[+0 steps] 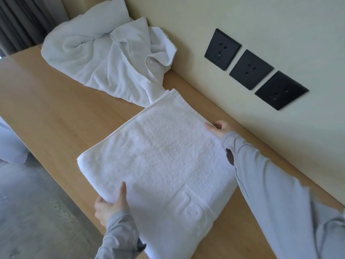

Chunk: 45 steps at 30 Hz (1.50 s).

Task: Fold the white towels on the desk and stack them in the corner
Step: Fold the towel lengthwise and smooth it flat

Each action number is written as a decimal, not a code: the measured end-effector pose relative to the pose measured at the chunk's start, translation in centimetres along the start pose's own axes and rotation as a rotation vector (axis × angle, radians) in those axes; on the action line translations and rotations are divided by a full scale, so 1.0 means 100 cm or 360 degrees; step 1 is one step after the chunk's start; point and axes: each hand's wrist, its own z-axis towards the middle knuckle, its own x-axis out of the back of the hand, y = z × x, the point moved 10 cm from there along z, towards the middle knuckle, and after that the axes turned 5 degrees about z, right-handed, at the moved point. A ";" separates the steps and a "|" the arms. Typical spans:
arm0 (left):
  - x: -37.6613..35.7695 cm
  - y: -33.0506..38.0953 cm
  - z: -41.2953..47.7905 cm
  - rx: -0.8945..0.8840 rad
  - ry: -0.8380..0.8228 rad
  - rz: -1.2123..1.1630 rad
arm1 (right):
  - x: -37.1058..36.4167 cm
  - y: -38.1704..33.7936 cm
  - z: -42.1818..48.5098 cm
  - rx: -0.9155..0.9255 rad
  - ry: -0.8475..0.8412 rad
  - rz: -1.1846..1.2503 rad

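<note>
A folded white towel (164, 157) lies flat on the wooden desk (46, 109), its near part bearing an embossed pattern. My left hand (110, 204) grips the towel's left edge, thumb on top and fingers under it. My right hand (218, 128) holds the towel's far right edge, next to the wall. A heap of crumpled white towels (104, 58) sits at the far end of the desk, in the corner by the wall, touching the folded towel's far corner.
Three black wall sockets (251, 69) are set in the cream wall on the right. Dark curtains (20, 21) hang at the far left. Grey floor (28, 212) lies beyond the desk's left edge, with something white (9, 144) at the left border.
</note>
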 end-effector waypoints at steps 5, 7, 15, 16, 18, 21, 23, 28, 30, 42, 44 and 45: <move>-0.010 0.007 0.004 0.0016 -0.0074 -0.0048 | -0.012 0.013 0.004 -0.0208 -0.0254 -0.0252; -0.008 0.018 -0.002 -0.0121 -0.0042 -0.0062 | -0.014 0.012 0.001 -0.0207 -0.0299 -0.0368; -0.003 0.125 -0.046 -0.0973 -0.0213 0.0110 | 0.066 0.005 -0.099 0.0113 0.0287 0.0109; -0.010 0.143 -0.053 -0.1080 -0.0276 0.0176 | 0.080 0.020 -0.122 0.0059 0.0387 0.0224; -0.031 0.177 -0.068 -0.1276 -0.0433 0.0322 | 0.098 0.054 -0.170 -0.0069 0.0561 0.0493; -0.084 0.208 -0.092 -0.1470 -0.0683 0.0690 | 0.100 0.103 -0.239 -0.0277 0.0757 0.0845; -0.125 0.207 -0.107 -0.1583 -0.0783 0.0956 | 0.093 0.138 -0.274 -0.0401 0.0927 0.1064; -0.198 0.145 -0.106 -0.1584 -0.0946 0.1448 | 0.048 0.213 -0.309 -0.0700 0.1090 0.1141; -0.201 0.128 -0.094 -0.1581 -0.0792 0.1620 | 0.033 0.234 -0.313 -0.0843 0.1016 0.1045; -0.179 0.040 -0.159 -0.2923 -0.0755 0.2112 | -0.023 0.111 -0.214 0.0073 0.0679 -0.0706; -0.179 0.072 -0.129 -0.2919 -0.0598 0.2055 | 0.003 0.162 -0.225 -0.0233 0.0731 -0.0763; -0.181 0.085 -0.120 -0.2862 -0.0543 0.2037 | 0.019 0.181 -0.232 -0.0407 0.0789 -0.0745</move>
